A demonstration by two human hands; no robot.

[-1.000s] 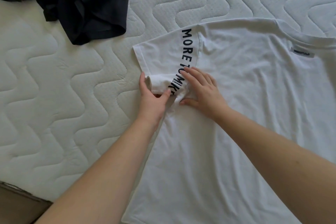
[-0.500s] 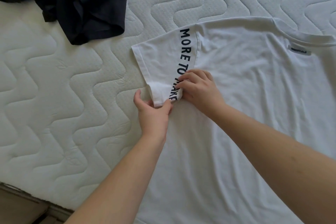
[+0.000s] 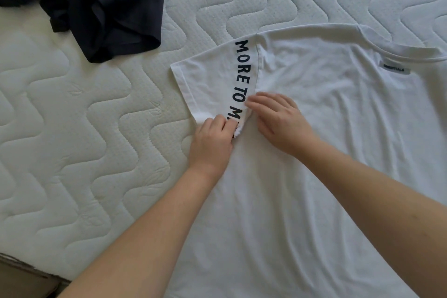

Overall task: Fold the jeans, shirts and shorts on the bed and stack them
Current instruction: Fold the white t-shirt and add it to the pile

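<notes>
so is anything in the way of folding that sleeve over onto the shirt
Nothing visible. The left hand pinches the sleeve at its bottom corner, the right hand rests on the shirt beside it, and the dark garment lies apart, up left.

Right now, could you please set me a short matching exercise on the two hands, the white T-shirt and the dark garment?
Things:
1. left hand
2. right hand
3. white T-shirt
4. dark garment

States:
A. crumpled at the far left of the mattress
B. spread flat, sleeve lettering showing
C. pinches the sleeve's lower corner
D. fingers rest on the cloth by the sleeve seam

Pairs: 1-C, 2-D, 3-B, 4-A
</notes>
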